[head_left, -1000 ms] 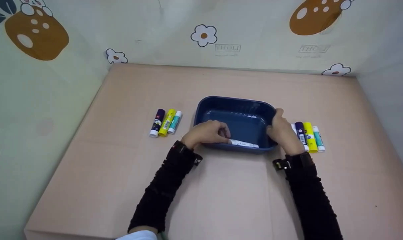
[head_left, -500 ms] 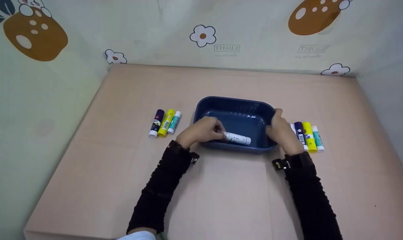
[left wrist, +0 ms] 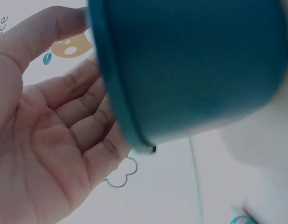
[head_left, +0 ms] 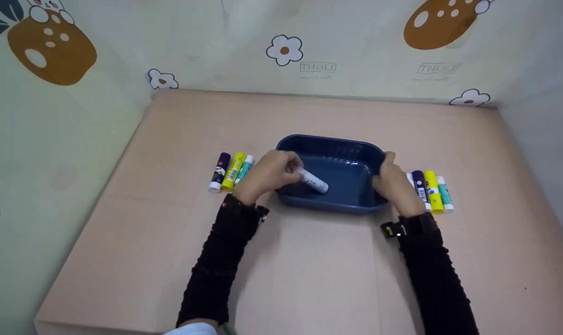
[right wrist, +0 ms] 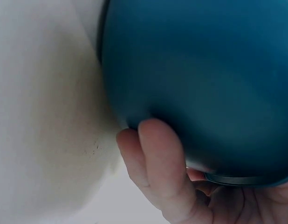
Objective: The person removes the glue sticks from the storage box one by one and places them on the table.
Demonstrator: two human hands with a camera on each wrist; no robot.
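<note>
A dark blue rectangular basin [head_left: 351,179] stands mid-table in the head view. Over its left part my left hand [head_left: 268,173] pinches one end of a white glue stick [head_left: 313,180], whose other end slants down to the right inside the basin. My right hand [head_left: 396,187] grips the basin's right end, thumb at the rim. In the left wrist view, the basin wall [left wrist: 190,70] hides the fingertips of the left hand [left wrist: 60,126] and most of the stick. The right wrist view has fingers [right wrist: 162,158] against the basin's outer wall [right wrist: 195,79].
Left of the basin lie purple [head_left: 220,171], yellow [head_left: 233,171] and teal [head_left: 245,167] glue sticks, the teal one partly behind the left hand. Another row, purple [head_left: 419,184], yellow [head_left: 433,190], teal [head_left: 445,193] and a partly hidden white one, lies beside the right hand.
My left hand has lifted the white glue stick from along the basin's near wall and moved it left and away from me, turning it to a steeper slant. The right hand stays put.
</note>
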